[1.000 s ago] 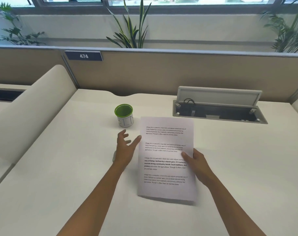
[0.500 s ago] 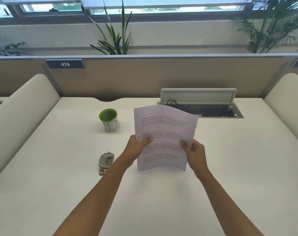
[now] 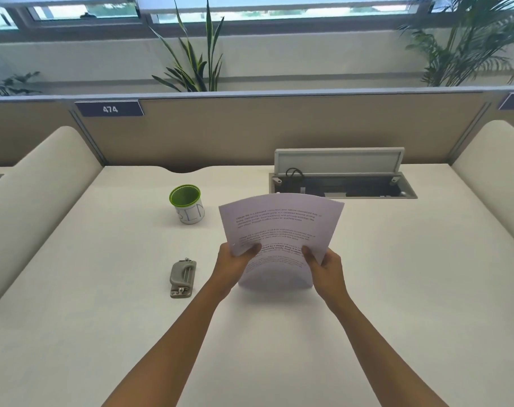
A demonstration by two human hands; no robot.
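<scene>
- Left hand (image 3: 235, 264) and right hand (image 3: 326, 267) each pinched a side edge of the printed sheet (image 3: 279, 230)
- The sheet stood bowed above the desk (image 3: 396, 289), right of the hole punch (image 3: 183, 277) and green cup (image 3: 186, 203)

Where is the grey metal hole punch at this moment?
In the head view, the grey metal hole punch lies on the white desk, left of the left hand and nearer the person than the green-rimmed cup.
</scene>
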